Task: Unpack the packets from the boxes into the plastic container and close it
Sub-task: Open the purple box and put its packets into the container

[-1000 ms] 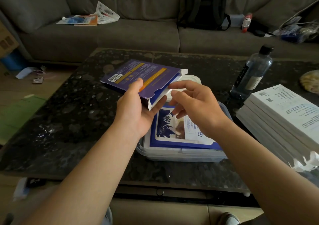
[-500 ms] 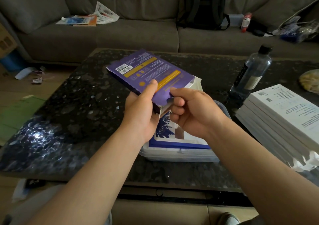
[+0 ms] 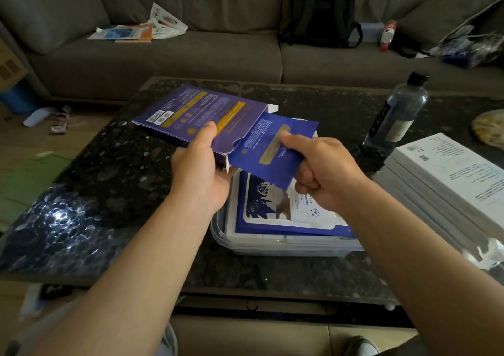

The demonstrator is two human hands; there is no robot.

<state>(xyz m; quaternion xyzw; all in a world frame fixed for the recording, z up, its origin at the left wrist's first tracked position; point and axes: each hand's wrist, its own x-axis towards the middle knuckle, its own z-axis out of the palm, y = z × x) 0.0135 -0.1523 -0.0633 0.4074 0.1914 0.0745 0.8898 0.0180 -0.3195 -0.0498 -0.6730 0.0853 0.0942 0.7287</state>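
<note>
Blue packet half inside purple box

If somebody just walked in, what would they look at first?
Most likely the two hands in the middle: the left hand holds a purple box above the dark table, while the right hand pinches a blue packet sticking partly out of it. Just below sits the plastic container, already holding flat packets.

Purple box, gold stripes; blue packet, gold band; black speckled table.
</note>
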